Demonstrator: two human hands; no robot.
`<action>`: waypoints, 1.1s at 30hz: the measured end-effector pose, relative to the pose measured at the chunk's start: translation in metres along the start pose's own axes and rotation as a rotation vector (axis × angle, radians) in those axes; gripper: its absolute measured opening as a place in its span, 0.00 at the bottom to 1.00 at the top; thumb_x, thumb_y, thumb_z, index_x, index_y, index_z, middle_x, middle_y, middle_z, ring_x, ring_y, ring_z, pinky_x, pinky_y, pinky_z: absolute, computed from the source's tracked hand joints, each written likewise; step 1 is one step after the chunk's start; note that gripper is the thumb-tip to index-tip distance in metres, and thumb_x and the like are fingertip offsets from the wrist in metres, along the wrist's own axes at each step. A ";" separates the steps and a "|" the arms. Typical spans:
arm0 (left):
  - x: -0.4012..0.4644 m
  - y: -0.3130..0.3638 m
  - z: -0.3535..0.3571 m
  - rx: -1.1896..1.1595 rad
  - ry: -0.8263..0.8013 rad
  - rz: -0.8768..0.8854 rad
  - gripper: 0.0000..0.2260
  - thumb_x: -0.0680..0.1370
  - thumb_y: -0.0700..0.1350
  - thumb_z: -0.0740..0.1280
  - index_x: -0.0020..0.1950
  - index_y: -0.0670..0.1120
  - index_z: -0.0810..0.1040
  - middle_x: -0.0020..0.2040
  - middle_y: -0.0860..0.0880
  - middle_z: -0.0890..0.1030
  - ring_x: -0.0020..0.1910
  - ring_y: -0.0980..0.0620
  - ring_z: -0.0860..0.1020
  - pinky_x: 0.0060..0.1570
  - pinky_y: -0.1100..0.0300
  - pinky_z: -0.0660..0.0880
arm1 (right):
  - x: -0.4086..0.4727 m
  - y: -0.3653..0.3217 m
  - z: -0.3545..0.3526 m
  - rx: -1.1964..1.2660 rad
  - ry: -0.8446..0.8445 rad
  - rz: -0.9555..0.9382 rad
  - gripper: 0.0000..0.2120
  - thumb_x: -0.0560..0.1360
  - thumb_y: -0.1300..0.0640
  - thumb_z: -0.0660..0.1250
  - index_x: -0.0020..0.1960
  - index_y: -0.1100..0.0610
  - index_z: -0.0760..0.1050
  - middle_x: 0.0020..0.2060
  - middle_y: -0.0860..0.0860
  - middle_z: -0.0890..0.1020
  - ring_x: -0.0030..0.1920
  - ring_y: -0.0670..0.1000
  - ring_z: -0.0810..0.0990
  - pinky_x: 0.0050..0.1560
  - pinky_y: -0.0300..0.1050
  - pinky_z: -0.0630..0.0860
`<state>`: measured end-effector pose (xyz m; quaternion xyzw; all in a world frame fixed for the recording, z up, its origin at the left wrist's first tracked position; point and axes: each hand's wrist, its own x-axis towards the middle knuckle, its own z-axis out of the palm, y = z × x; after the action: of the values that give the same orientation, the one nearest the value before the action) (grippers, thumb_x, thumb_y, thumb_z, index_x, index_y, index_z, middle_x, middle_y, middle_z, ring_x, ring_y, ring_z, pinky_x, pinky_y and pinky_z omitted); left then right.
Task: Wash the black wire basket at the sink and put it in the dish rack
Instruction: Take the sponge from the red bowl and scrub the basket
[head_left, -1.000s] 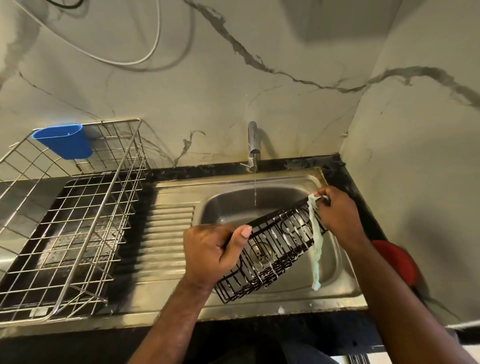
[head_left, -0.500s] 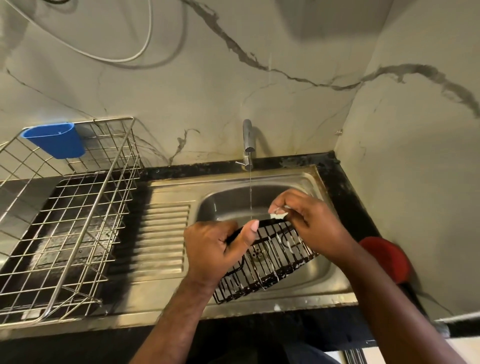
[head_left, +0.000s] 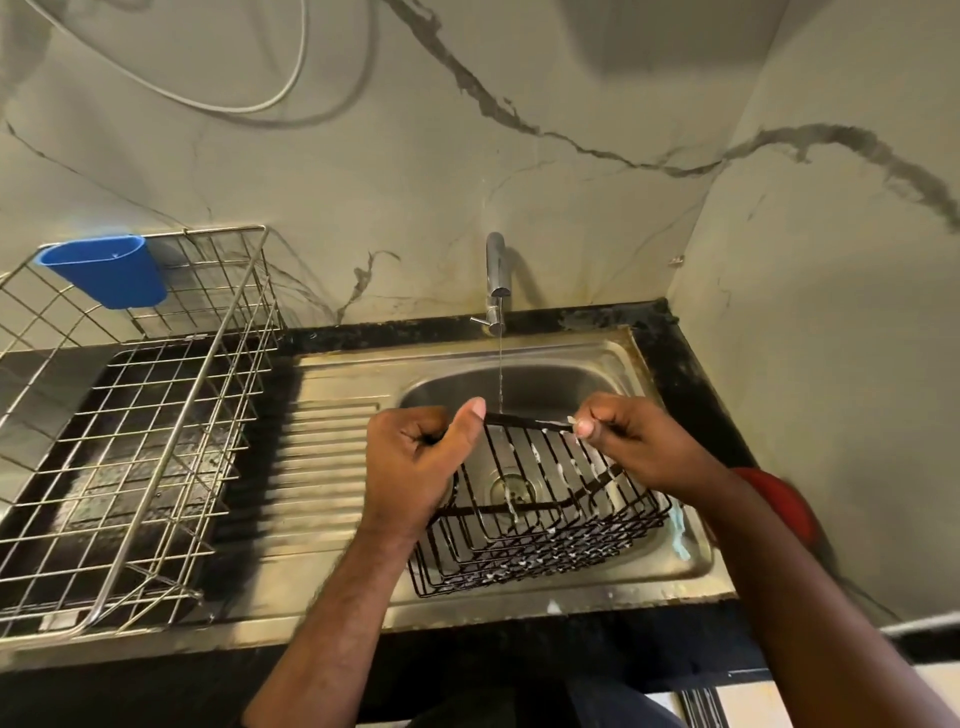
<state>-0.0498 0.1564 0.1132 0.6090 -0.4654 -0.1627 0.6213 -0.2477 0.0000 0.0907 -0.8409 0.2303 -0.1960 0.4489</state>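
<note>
The black wire basket hangs over the steel sink, soap suds clinging to its wires. A thin stream from the tap falls onto its top rim. My left hand grips the rim's left end, thumb up against the wire. My right hand pinches the rim's right end, with a small pale scrap of cloth or foam showing at its fingertips. The silver wire dish rack stands at the left on the counter.
A blue plastic cup holder hangs on the rack's back left corner. A ribbed drainboard lies between rack and basin. A red object sits behind my right forearm by the right wall. A marble wall closes the back.
The basket has turned from a slanted pose to hang with its top rim level under the stream. My right hand slid along the rim, and the long pale cloth strip is now out of sight.
</note>
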 end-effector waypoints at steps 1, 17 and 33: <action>0.001 -0.003 -0.001 -0.009 -0.028 -0.048 0.23 0.77 0.52 0.68 0.26 0.42 0.73 0.21 0.45 0.72 0.19 0.46 0.69 0.26 0.61 0.67 | 0.000 -0.002 0.002 -0.006 0.001 0.029 0.10 0.79 0.45 0.63 0.41 0.46 0.76 0.36 0.41 0.76 0.38 0.41 0.75 0.41 0.33 0.71; -0.001 0.007 0.018 0.884 -0.194 -0.199 0.37 0.68 0.79 0.45 0.30 0.49 0.76 0.22 0.53 0.76 0.24 0.58 0.78 0.34 0.64 0.74 | 0.012 -0.028 0.036 -0.712 0.054 -0.181 0.14 0.80 0.43 0.56 0.52 0.49 0.76 0.45 0.44 0.75 0.45 0.46 0.74 0.53 0.48 0.71; 0.009 0.000 0.001 0.279 0.003 -0.574 0.28 0.66 0.72 0.70 0.25 0.47 0.78 0.18 0.54 0.72 0.18 0.58 0.70 0.38 0.59 0.75 | 0.029 -0.023 0.008 0.383 0.614 0.219 0.17 0.83 0.46 0.59 0.46 0.57 0.76 0.36 0.58 0.81 0.36 0.51 0.78 0.37 0.50 0.78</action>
<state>-0.0458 0.1492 0.1164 0.7951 -0.2913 -0.2650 0.4612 -0.2148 0.0002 0.1093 -0.6143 0.4018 -0.4291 0.5263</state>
